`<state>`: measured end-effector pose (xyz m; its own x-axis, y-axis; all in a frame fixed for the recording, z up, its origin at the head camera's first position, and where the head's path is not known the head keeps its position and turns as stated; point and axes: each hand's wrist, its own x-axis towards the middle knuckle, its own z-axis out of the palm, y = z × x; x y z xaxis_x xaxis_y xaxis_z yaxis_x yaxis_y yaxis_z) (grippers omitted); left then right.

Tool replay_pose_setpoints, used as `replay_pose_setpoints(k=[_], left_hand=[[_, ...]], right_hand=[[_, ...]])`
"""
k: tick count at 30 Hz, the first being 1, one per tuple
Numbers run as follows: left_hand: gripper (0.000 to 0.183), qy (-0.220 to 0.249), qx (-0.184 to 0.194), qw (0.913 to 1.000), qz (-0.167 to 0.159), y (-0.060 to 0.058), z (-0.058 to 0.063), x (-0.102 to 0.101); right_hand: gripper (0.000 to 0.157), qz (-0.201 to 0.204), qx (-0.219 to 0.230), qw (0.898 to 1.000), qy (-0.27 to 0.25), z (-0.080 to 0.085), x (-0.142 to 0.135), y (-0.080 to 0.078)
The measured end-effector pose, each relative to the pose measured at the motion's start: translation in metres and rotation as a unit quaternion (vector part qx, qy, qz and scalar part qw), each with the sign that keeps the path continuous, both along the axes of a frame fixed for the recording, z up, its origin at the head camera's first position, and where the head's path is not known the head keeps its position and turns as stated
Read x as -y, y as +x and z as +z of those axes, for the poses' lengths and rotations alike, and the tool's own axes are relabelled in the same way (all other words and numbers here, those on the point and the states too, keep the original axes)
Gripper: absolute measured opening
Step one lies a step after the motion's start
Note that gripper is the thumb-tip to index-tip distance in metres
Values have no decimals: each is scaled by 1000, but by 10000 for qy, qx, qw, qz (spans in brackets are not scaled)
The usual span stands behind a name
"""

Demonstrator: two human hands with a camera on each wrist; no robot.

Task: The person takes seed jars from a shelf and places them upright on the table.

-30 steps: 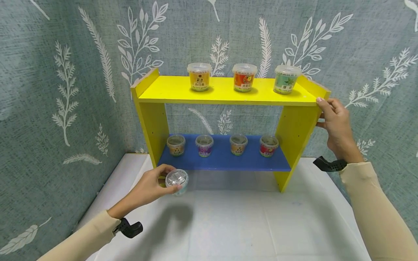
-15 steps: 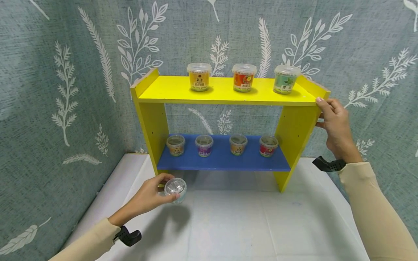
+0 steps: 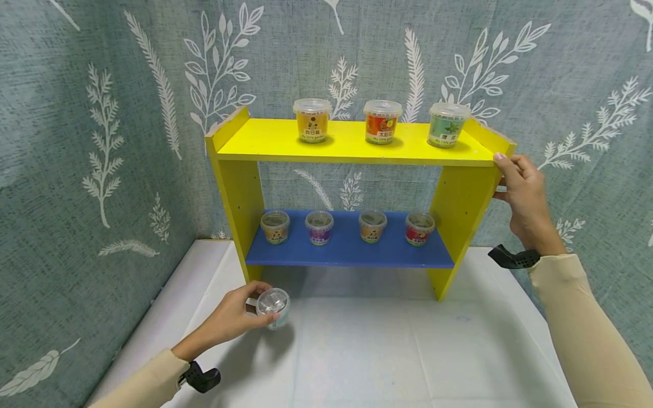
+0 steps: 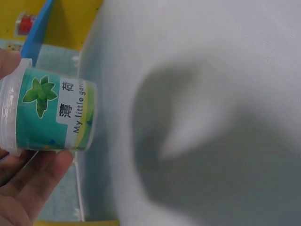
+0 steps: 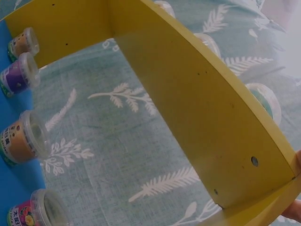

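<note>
While R hand [image 3: 528, 198] grips shelf [image 3: 336, 149], L hand [image 3: 236, 313] w/ cup [image 3: 271, 302] has moved lower.

– What's hidden of the right hand [image 3: 528, 195]?
– Some fingertips, at the yellow side panel [image 3: 466, 201] in the head view; the right wrist view's edge crops most of it.
– And the held cup [image 4: 51, 110]?
– Its label [image 4: 44, 122] curves out of sight in the left wrist view, cutting a word short. The left hand [image 4: 35, 186] is cropped there, the red cup [image 4: 26, 23] blurred.
</note>
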<state>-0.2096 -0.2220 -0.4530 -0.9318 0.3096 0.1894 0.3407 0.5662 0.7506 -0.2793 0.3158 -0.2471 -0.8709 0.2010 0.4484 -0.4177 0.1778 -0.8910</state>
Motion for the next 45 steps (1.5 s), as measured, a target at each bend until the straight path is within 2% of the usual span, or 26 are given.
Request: replay_pose_setpoints(k=[21,29,38,45], left_hand=[[62,35,-73,9998,-209,2,-18,7],[66,1,-5,9998,-197,3,-20,7],[67,-57,63,9997,-239,3,-24,7],[68,-90,81,9996,-238,5,-25,7]], right_hand=[[35,-99,11,9999,101,0,0,0],[35,-5,-13,10000,-13,0,-1,-1],[36,-202,42,9995,259,-1,0,-1],[36,-96,-6,9999,100,-1,0,-1]])
